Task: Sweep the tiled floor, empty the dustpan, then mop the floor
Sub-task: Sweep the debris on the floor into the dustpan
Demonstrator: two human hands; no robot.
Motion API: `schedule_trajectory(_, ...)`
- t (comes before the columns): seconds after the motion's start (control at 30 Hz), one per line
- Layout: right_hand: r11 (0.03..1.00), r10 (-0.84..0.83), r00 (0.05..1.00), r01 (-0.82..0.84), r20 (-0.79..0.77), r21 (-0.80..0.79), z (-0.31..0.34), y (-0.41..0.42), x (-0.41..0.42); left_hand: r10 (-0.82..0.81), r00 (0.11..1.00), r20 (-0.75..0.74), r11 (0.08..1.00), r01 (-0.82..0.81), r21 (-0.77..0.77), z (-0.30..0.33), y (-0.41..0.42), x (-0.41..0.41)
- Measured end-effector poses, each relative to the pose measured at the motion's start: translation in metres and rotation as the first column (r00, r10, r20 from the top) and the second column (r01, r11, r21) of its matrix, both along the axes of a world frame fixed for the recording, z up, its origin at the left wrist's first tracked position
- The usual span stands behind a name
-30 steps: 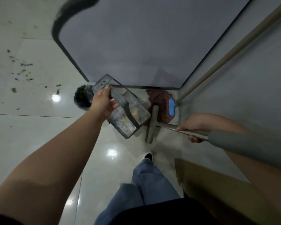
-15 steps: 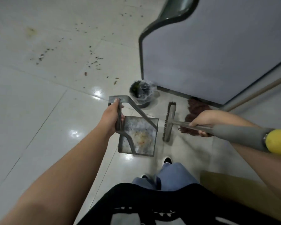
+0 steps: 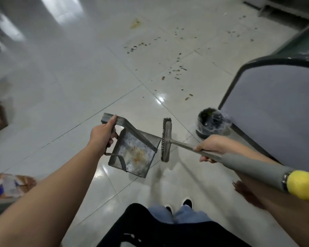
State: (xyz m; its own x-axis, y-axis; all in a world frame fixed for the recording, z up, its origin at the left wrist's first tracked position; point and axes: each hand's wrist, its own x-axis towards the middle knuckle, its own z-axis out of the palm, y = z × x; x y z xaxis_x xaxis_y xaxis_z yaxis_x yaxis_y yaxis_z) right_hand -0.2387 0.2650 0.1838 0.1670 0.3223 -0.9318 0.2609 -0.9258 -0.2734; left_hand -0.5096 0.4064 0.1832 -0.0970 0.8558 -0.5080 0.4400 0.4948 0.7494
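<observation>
Dustpan [image 3: 135, 154] swung from bin [image 3: 212, 124] toward floor [image 3: 78, 90] debris; left hand [image 3: 103, 134] fingers curled round its handle, right hand [image 3: 210, 147] fingers gripping broom [image 3: 166, 139] shaft.

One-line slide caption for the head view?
Left hand holds a grey metal dustpan, right hand a grey long-handled broom, above glossy tiled floor with scattered dark debris.
</observation>
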Motion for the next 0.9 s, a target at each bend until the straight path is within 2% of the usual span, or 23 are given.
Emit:
schedule_trajectory(0.23,0.986,-0.134,0.991,0.136,-0.028,0.092,-0.006,0.073,0.001,0.152,0.988,0.026,0.983,-0.154,0.096,0.005,0.037,-0.017)
schedule_trajectory(0.4,0.962,-0.271,0.955,0.274,-0.118,0.009,-0.019,0.141,0.02,0.123,0.992,0.005,0.986,-0.123,0.116,-0.019,0.094,-0.011)
schedule_trajectory(0.67,0.907,-0.419,0.897,0.407,-0.14,-0.106,-0.038,0.244,0.052,-0.08,0.996,0.029,0.997,0.08,-0.004,-0.03,0.227,0.03)
schedule_trajectory(0.9,0.773,-0.633,0.744,0.621,-0.212,-0.129,-0.066,0.295,0.098,-0.328,0.944,0.032,0.938,0.329,-0.113,-0.048,0.32,0.098)
